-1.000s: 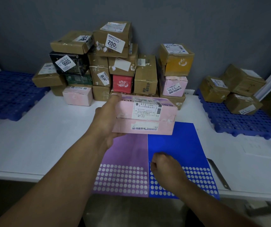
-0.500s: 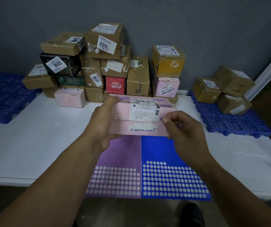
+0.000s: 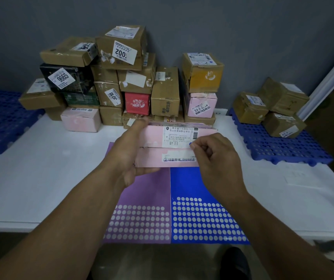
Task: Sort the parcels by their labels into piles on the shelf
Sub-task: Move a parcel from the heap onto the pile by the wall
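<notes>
**Pink Parcel Held Over the Sticker Sheets**

The left hand [image 3: 129, 152] grasped a flat pink cardboard parcel [image 3: 158, 138] by its nine o'clock end, thumb on the top edge and fingers curled beneath. The box hung above the smooth white table [image 3: 40, 178], lifted clear of it, its long face turned to the camera. A white printed paper label [image 3: 179, 136] with a barcode lay on that face.

The right hand [image 3: 214, 158] was curled, forefinger and thumb pinching a small round blue sticker [image 3: 190, 144] against the label's five o'clock corner.

At six o'clock from the parcel, two glossy sheets lay flat and side by side: a purple sticker sheet [image 3: 141, 199] and a blue sticker sheet [image 3: 198, 184], both showing rows of pale round gaps in their near halves.

At twelve o'clock, against the grey wall, stood a stacked heap of boxes [image 3: 166, 91], mostly scuffed brown cardboard with torn tape, some pink, one red, one black.

At three o'clock, a perforated blue plastic pallet [image 3: 283, 146] carried three brown cardboard boxes [image 3: 281, 98]. At nine o'clock lay a second blue plastic pallet [image 3: 0, 118].
</notes>
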